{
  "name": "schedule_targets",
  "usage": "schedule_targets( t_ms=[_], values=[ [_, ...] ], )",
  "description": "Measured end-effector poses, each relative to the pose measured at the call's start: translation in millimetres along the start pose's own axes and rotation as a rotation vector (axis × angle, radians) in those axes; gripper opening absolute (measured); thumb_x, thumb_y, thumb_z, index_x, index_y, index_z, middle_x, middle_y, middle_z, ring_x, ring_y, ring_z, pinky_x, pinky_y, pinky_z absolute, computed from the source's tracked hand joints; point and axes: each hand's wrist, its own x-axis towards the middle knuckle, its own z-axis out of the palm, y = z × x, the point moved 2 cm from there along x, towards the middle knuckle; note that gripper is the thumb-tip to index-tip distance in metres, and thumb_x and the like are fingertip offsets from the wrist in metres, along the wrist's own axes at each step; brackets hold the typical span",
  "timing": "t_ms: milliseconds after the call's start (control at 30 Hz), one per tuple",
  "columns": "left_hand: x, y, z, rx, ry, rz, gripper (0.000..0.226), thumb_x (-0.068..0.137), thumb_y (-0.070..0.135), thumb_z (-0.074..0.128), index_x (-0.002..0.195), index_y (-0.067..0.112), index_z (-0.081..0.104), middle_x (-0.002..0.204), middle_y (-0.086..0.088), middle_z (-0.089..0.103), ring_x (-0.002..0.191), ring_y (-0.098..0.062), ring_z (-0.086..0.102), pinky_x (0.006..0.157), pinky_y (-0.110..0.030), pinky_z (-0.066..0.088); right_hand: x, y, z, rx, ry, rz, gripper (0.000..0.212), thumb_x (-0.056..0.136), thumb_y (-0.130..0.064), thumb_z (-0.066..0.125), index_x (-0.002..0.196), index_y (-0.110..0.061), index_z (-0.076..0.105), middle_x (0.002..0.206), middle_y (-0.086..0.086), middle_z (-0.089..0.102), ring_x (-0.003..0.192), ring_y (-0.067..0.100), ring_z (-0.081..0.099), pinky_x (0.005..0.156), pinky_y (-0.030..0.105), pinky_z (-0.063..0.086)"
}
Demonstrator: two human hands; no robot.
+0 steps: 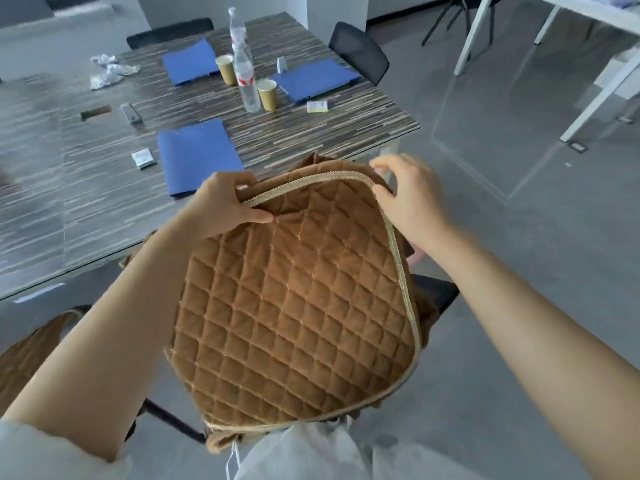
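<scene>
A brown quilted seat cushion [294, 306] with pale braided trim fills the middle of the view, tilted up toward me. My left hand [221, 206] grips its far left corner, thumb on top of the quilting and fingers curled behind the edge. My right hand [408, 199] is at the far right corner, thumb against the trim and fingers loosely bent over the edge. The cushion's underside is hidden.
A striped table [311, 133] stands ahead with blue folders [197, 155], two paper cups [267, 94], water bottles [246, 77], small cards and crumpled paper. Black chairs [360, 51] stand around it. Another brown cushion [31, 351] lies at lower left. White table legs [595, 98] stand at right.
</scene>
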Motion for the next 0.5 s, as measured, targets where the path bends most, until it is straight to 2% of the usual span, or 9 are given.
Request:
schedule_targets(
  t_ms=[100, 200, 267, 333, 367, 433, 467, 500],
  values=[
    [8.1, -12.7, -10.2, -0.08, 0.044, -0.079, 0.032, 0.062, 0.026, 0.09, 0.082, 0.025, 0.065, 0.068, 0.004, 0.056, 0.065, -0.011, 0.05, 0.059, -0.024, 0.037, 8.0, 30.3, 21.1, 0.074, -0.191, 0.132, 0.036, 0.09, -0.018, 0.064, 0.125, -0.012, 0.058, 0.121, 0.007, 0.062, 0.112, 0.022, 0.058, 0.094, 0.029, 0.044],
    [16.2, -17.9, -23.7, -0.156, 0.086, -0.152, 0.03, 0.063, 0.025, 0.09, 0.076, 0.032, 0.064, 0.068, 0.002, 0.058, 0.063, -0.008, 0.05, 0.061, -0.022, 0.036, 18.8, 58.4, 35.5, 0.113, -0.287, 0.301, 0.046, 0.093, -0.033, 0.06, 0.131, -0.008, 0.052, 0.126, 0.007, 0.058, 0.115, 0.023, 0.056, 0.091, 0.029, 0.041],
    [20.0, -20.1, -31.7, -0.204, 0.136, -0.217, 0.029, 0.063, 0.025, 0.09, 0.083, 0.027, 0.069, 0.071, -0.001, 0.059, 0.066, -0.013, 0.052, 0.067, -0.026, 0.041, 31.6, 79.3, 44.4, 0.191, -0.365, 0.468, 0.053, 0.095, -0.045, 0.052, 0.129, -0.005, 0.052, 0.116, 0.006, 0.058, 0.109, 0.023, 0.055, 0.085, 0.028, 0.039],
    [21.3, -20.2, -36.9, -0.279, 0.206, -0.283, 0.036, 0.062, 0.025, 0.09, 0.093, 0.022, 0.072, 0.075, -0.003, 0.061, 0.07, -0.015, 0.056, 0.074, -0.031, 0.046, 42.0, 103.7, 55.4, 0.25, -0.432, 0.614, 0.05, 0.099, -0.047, 0.04, 0.114, -0.002, 0.059, 0.104, 0.009, 0.06, 0.104, 0.027, 0.059, 0.079, 0.03, 0.038],
    [21.6, -18.3, -37.2, -0.333, 0.24, -0.312, 0.038, 0.062, 0.024, 0.09, 0.095, 0.021, 0.072, 0.077, -0.003, 0.062, 0.072, -0.015, 0.058, 0.076, -0.033, 0.048, 47.9, 115.5, 59.9, 0.298, -0.465, 0.699, 0.053, 0.101, -0.046, 0.034, 0.111, -0.001, 0.06, 0.108, 0.013, 0.063, 0.108, 0.031, 0.059, 0.082, 0.033, 0.039],
    [21.7, -9.8, -34.1, -0.434, 0.285, -0.342, 0.033, 0.062, 0.023, 0.09, 0.09, 0.022, 0.072, 0.078, -0.004, 0.066, 0.073, -0.017, 0.061, 0.078, -0.037, 0.051, 49.9, 139.6, 66.1, 0.402, -0.505, 0.904, 0.061, 0.101, -0.05, 0.027, 0.131, -0.003, 0.053, 0.135, 0.018, 0.054, 0.126, 0.034, 0.049, 0.103, 0.037, 0.035],
    [22.5, -6.3, -29.9, -0.482, 0.308, -0.369, 0.03, 0.062, 0.022, 0.09, 0.086, 0.024, 0.072, 0.078, -0.005, 0.067, 0.072, -0.017, 0.062, 0.078, -0.038, 0.052, 51.1, 155.2, 70.0, 0.48, -0.523, 0.995, 0.062, 0.099, -0.054, 0.026, 0.133, -0.01, 0.053, 0.138, 0.015, 0.051, 0.128, 0.034, 0.047, 0.112, 0.04, 0.029],
    [22.5, -2.9, -24.9, -0.513, 0.33, -0.4, 0.03, 0.061, 0.024, 0.091, 0.083, 0.026, 0.071, 0.077, -0.005, 0.068, 0.071, -0.017, 0.063, 0.078, -0.039, 0.053, 54.0, 167.2, 71.0, 0.571, -0.54, 1.064, 0.058, 0.095, -0.06, 0.028, 0.119, -0.017, 0.06, 0.128, 0.012, 0.057, 0.118, 0.034, 0.052, 0.113, 0.045, 0.029]
  ],
)
